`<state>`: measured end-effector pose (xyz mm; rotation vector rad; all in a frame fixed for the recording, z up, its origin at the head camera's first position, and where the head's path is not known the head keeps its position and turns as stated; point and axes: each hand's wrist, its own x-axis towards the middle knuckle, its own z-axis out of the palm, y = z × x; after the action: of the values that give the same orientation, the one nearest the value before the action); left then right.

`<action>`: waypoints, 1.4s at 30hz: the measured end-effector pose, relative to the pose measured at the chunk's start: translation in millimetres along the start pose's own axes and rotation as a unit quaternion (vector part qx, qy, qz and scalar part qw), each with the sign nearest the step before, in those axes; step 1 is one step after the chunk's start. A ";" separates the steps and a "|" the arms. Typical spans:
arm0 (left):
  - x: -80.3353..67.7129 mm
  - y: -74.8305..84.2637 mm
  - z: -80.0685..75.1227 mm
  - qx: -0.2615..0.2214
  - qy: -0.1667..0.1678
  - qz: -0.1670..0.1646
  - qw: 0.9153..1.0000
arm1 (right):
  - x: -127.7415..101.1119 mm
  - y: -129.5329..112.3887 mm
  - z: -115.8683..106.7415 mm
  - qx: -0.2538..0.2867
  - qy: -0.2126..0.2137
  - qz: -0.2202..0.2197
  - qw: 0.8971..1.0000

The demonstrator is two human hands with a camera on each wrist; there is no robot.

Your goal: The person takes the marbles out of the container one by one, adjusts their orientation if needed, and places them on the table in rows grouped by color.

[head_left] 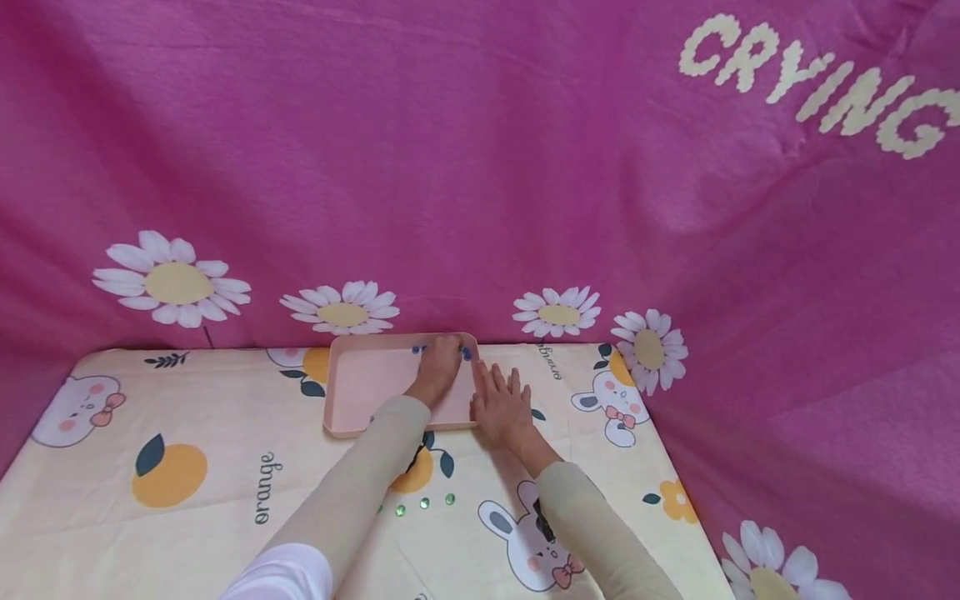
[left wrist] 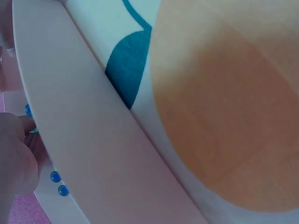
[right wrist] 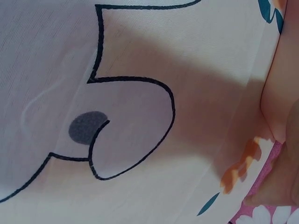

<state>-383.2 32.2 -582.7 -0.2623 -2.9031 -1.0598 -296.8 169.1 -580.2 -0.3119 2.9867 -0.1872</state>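
In the head view my left hand [head_left: 439, 367] reaches into the shallow pink tray [head_left: 360, 377], fingers pointing down near the far right side. The left wrist view shows the fingertips pinching a small green glass bead [left wrist: 34, 130], mostly covered by the fingers. Blue glass beads [head_left: 467, 353] lie along the far wall of the tray, on both sides of this hand; two of these blue beads [left wrist: 59, 183] show closely in the left wrist view. My right hand [head_left: 504, 408] rests against the tray's right wall with its fingers spread and fairly straight.
Several green glass beads [head_left: 425, 503] lie in a row on the printed tablecloth [head_left: 225, 417], nearer to me than the tray. A pink curtain [head_left: 450, 183] with daisies hangs right behind the table's far edge and along its sides.
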 end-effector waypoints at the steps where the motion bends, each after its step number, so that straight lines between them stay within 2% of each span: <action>1: -0.3 -0.5 -0.9 0.014 0.002 0.000 1.000 | -0.1 -1.0 -0.3 -0.001 0.000 0.000 1.000; 5: -3.3 -2.0 -4.8 0.036 0.003 -0.005 0.999 | 0.4 -4.6 -1.0 -0.004 -0.002 0.002 1.000; 11: -7.9 -4.2 -10.6 0.016 0.012 -0.010 1.000 | 1.8 -8.6 -1.9 0.001 -0.004 -0.002 1.000; 13: -8.8 -4.8 -11.7 -0.001 0.026 0.003 1.000 | 1.9 -9.1 -2.5 -0.002 -0.005 -0.002 1.000; 17: -11.0 -4.6 -11.4 -0.060 0.053 0.059 0.995 | 1.4 -8.5 -3.0 -0.011 -0.006 -0.003 1.000; 19: -13.0 -3.8 -10.1 -0.088 0.054 0.085 0.991 | 1.0 -8.1 -3.0 -0.010 -0.004 -0.003 1.000; 21: -15.5 -2.2 -9.3 -0.107 0.045 0.094 0.989 | 0.9 -7.7 -2.7 -0.010 -0.003 -0.004 1.000; 29: -25.9 5.7 -12.4 -0.107 0.006 0.073 0.992 | -0.1 -7.1 -1.1 -0.012 -0.006 0.000 1.000; 35: -33.0 8.2 -20.0 -0.133 0.016 0.073 0.988 | 0.5 -3.7 -2.0 -0.018 0.000 0.004 1.000; 42: -50.4 2.3 -31.6 -0.143 0.030 0.063 0.987 | 1.3 -1.3 -1.2 -0.026 0.006 0.000 1.000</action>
<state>-333.8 6.4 -561.8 -0.4095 -2.6355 -1.4321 -297.9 167.7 -579.0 -0.3176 3.0065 -0.1111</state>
